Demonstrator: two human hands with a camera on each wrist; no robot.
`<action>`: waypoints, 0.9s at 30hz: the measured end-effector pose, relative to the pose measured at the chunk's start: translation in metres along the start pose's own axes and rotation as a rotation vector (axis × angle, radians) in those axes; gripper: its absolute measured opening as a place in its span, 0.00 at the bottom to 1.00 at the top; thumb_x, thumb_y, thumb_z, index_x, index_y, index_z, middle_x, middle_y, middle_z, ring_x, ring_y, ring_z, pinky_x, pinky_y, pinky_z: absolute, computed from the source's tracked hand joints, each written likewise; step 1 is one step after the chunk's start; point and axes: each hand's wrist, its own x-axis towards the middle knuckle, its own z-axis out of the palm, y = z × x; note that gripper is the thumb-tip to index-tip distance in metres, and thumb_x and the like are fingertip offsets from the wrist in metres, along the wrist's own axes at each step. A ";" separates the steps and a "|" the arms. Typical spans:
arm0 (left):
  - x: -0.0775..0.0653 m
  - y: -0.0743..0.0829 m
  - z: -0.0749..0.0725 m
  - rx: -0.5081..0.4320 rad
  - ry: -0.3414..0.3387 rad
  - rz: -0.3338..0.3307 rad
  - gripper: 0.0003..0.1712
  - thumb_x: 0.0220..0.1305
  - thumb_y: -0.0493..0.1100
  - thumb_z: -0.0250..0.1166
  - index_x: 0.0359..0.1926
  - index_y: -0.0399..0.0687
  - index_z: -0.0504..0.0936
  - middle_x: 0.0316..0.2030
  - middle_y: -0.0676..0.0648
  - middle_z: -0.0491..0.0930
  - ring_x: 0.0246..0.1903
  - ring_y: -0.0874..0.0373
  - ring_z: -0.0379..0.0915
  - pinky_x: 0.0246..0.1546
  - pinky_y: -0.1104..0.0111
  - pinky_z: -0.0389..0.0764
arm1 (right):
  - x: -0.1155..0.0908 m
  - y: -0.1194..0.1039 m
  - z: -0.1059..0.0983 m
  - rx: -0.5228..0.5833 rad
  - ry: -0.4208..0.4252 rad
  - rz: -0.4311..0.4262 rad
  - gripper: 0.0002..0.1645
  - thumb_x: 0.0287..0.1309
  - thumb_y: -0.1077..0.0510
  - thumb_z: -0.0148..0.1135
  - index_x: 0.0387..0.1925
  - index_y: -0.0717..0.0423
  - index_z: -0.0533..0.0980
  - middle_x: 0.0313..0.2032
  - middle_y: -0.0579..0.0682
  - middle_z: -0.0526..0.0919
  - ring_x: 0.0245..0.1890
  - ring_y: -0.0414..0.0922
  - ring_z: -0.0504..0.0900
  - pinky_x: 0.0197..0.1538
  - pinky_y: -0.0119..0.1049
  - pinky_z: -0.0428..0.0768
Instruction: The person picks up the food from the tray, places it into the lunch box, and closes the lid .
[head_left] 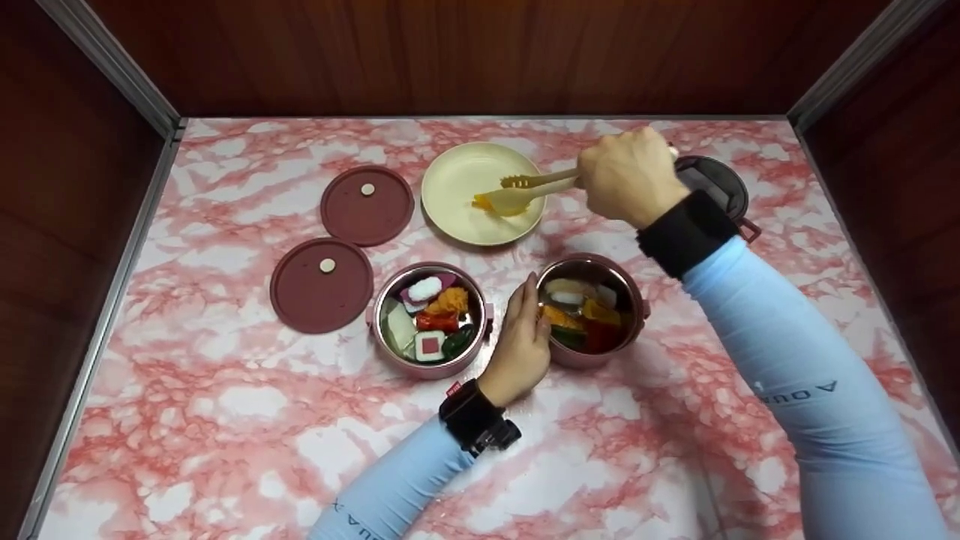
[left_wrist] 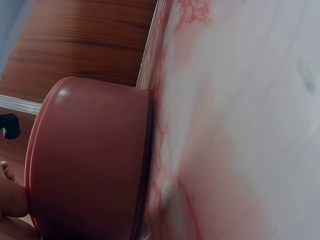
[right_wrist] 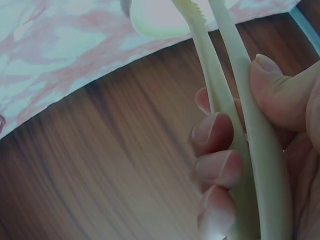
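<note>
My right hand (head_left: 630, 176) is to the right of the plate, fingers and thumb curled around the pale tongs (head_left: 517, 199). The tong tips stand a little apart above the cream plate (head_left: 457, 217), the lower one overlapping a yellow-orange food piece (head_left: 481, 201) that shows on the plate; I cannot tell whether the tips pinch it. My left hand (head_left: 521, 356) is nearer to me than the plate, its fingers fairly straight, resting against the rim and left side of a dark pink pot (head_left: 592, 361). That pot sits nearer me and right of the plate, with yellow, green, red and pale pieces inside. Nearer me and left of the plate stands a second pot (head_left: 431, 370), holding an orange piece (head_left: 450, 302), a white square with a red centre (head_left: 430, 346) and others. Just left of the plate lies one maroon lid (head_left: 367, 214), with another lid (head_left: 319, 296) farther left and closer to me. Right of the plate, a dark container (head_left: 720, 180) is partly hidden by my right wrist.
</note>
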 end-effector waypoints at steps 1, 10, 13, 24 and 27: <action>0.000 0.000 0.000 0.000 -0.003 -0.003 0.36 0.73 0.31 0.48 0.76 0.30 0.43 0.73 0.31 0.48 0.73 0.42 0.46 0.72 0.59 0.49 | -0.002 0.003 -0.001 0.009 -0.010 0.009 0.13 0.59 0.52 0.61 0.26 0.57 0.80 0.19 0.54 0.74 0.20 0.55 0.73 0.24 0.52 0.72; -0.001 0.001 0.000 -0.025 -0.014 -0.021 0.37 0.74 0.32 0.47 0.76 0.32 0.42 0.74 0.32 0.46 0.73 0.42 0.45 0.72 0.57 0.49 | -0.034 0.029 -0.022 0.062 -0.043 0.069 0.14 0.65 0.47 0.58 0.34 0.50 0.83 0.19 0.53 0.73 0.17 0.52 0.71 0.20 0.48 0.67; -0.002 0.001 0.000 -0.027 -0.016 -0.028 0.37 0.74 0.32 0.47 0.77 0.33 0.42 0.74 0.32 0.46 0.73 0.42 0.46 0.72 0.57 0.49 | -0.056 0.036 -0.028 0.077 -0.014 0.091 0.14 0.65 0.47 0.57 0.32 0.49 0.83 0.17 0.52 0.73 0.16 0.52 0.70 0.20 0.47 0.67; -0.002 0.001 0.000 -0.010 -0.007 -0.012 0.36 0.74 0.32 0.47 0.76 0.32 0.43 0.73 0.31 0.48 0.73 0.41 0.47 0.72 0.57 0.50 | -0.155 0.049 -0.009 0.163 0.207 0.166 0.13 0.64 0.43 0.62 0.28 0.43 0.80 0.12 0.49 0.68 0.12 0.52 0.67 0.13 0.50 0.61; -0.002 0.001 0.000 -0.007 -0.014 -0.010 0.36 0.74 0.32 0.47 0.76 0.31 0.43 0.73 0.31 0.48 0.72 0.41 0.47 0.72 0.57 0.50 | -0.179 0.046 0.001 0.174 0.253 0.177 0.12 0.62 0.45 0.64 0.27 0.43 0.79 0.11 0.48 0.67 0.11 0.51 0.66 0.12 0.50 0.60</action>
